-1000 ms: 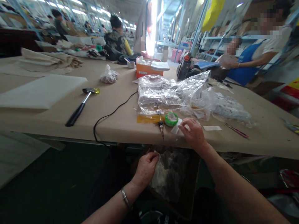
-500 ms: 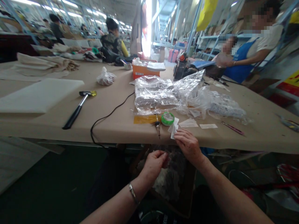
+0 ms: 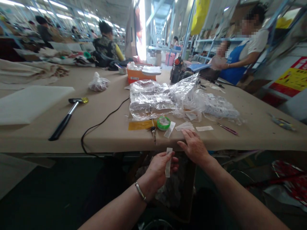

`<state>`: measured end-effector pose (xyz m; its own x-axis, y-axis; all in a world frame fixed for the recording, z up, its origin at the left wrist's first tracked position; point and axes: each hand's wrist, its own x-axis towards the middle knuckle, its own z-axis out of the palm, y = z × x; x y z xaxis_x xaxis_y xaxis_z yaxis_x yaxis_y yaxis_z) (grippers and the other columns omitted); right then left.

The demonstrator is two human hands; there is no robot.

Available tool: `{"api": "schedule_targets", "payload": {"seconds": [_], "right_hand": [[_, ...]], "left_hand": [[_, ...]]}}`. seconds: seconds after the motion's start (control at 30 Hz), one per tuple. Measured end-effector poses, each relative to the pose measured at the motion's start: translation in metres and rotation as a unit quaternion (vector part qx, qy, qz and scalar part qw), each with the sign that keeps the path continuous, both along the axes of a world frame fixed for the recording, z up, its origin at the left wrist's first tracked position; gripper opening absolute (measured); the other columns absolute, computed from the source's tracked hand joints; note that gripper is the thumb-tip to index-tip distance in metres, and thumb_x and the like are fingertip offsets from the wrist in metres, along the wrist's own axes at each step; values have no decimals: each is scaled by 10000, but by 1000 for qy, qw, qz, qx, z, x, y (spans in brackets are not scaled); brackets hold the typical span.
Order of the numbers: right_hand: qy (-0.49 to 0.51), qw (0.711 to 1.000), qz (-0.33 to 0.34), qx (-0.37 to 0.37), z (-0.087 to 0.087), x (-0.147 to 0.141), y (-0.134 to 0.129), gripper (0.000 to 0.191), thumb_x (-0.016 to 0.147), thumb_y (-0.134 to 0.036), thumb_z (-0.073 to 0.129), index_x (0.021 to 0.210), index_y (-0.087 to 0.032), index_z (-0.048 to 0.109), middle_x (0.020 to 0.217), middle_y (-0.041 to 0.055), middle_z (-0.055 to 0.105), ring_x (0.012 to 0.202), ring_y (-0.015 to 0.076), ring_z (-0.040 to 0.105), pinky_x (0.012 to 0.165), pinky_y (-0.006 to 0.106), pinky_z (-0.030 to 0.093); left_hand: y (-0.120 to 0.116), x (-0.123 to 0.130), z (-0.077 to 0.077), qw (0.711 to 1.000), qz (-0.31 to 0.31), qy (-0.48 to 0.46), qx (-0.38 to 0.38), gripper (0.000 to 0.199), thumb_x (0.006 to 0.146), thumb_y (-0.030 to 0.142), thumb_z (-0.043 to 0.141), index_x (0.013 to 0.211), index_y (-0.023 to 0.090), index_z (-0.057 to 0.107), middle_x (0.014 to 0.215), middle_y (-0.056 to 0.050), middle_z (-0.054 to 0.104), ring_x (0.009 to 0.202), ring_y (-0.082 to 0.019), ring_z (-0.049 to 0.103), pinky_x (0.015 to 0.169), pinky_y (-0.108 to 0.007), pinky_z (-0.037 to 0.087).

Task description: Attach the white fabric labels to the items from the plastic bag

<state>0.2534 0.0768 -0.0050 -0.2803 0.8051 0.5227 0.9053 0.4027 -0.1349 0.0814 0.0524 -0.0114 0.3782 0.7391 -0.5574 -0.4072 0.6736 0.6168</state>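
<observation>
My left hand [image 3: 160, 166] pinches a narrow whitish strip [image 3: 169, 164] upright between thumb and fingers, just in front of the table edge. Over the table's front edge, my right hand [image 3: 193, 145] has its thumb apart and its fingers stretched out. Its fingertips touch the near side of a small fan of pale strips [image 3: 184, 126]. A single strip [image 3: 169, 130] lies left of that fan, beside a round green tub [image 3: 163, 123], and another strip [image 3: 204, 128] lies to the right. A soldering iron [image 3: 153, 131] rests left of the tub, across amber tape [image 3: 140, 125].
Clear plastic bags [image 3: 153, 99] lie crumpled behind the tub. A mallet [image 3: 68, 118] and a white board [image 3: 33, 103] are on the left. Tweezers [image 3: 227, 129] and pliers [image 3: 281, 122] lie right. An orange box [image 3: 141, 75] stands behind; a person in a blue apron [image 3: 232, 65] is back right.
My right hand has let go of a strip beside the green tub and moved right to the fan. My left hand has turned, showing a strip. The view has shifted slightly right.
</observation>
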Motion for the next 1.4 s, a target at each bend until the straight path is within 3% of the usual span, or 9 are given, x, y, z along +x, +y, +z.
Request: {"api": "schedule_targets", "payload": {"seconds": [0.17,0.33,0.43,0.63,0.77,0.97,1.13,1.27,1.4], "right_hand": [[-72,996,-44,-30,-5,16,16,453,849,-355,607,1200,-74,552,1238,190,541,1167,354,451,967,513,396],[16,1000,14,-4,-9,25,7,113,880,-232,558,938,-177,637,1060,89,641,1035,262,555,905,429,444],[94,994,50,15,-11,24,3,109,895,-206,532,839,-192,624,940,59,666,978,224,590,890,388,454],[156,985,74,22,-20,18,-5,106,911,-229,501,928,-200,601,993,70,645,1035,217,569,932,388,448],[91,995,34,9,-17,21,0,394,868,-277,553,1234,-139,504,1210,147,547,1138,285,489,949,459,442],[98,992,76,4,-14,31,10,188,901,-196,488,980,-177,657,1043,89,651,1031,247,548,920,427,458],[250,963,103,24,-12,10,-17,141,905,-195,516,935,-203,654,973,63,660,955,194,604,875,373,487],[218,949,229,-2,-16,-19,-50,174,910,-169,501,1013,-220,633,1051,68,649,1073,207,560,927,415,463],[161,948,274,6,-26,-31,-63,181,919,-164,479,1023,-201,622,1038,77,658,1098,208,552,967,445,440]], "left_hand": [[-5,-1,-4,999,-19,36,-5,142,874,183,512,1000,121,528,676,-53,616,521,-154,603,480,-232,470],[-5,0,-5,999,-18,45,-10,76,878,164,477,924,119,517,666,-59,616,510,-151,595,479,-233,466],[-4,1,-1,999,-18,43,-7,94,863,166,506,911,102,554,710,-77,624,521,-153,599,488,-247,477],[-1,-1,6,999,-31,-4,-18,152,848,148,480,938,81,582,771,-115,637,592,-183,627,560,-302,520],[-3,-1,7,999,-49,-4,-21,168,862,150,455,962,78,570,769,-122,639,572,-177,622,561,-301,518],[-8,0,7,998,-56,26,7,91,848,135,502,925,108,542,682,-82,626,534,-170,608,515,-264,489],[-6,0,6,999,-52,11,-6,82,840,117,503,859,91,578,721,-95,633,549,-167,605,528,-283,500],[-3,0,8,997,-8,-81,-11,136,793,29,473,773,72,600,672,-73,612,538,-126,572,521,-227,466],[-3,-1,7,994,-1,-108,-20,181,785,33,445,677,73,585,654,-77,597,534,-102,539,498,-196,425]]}}
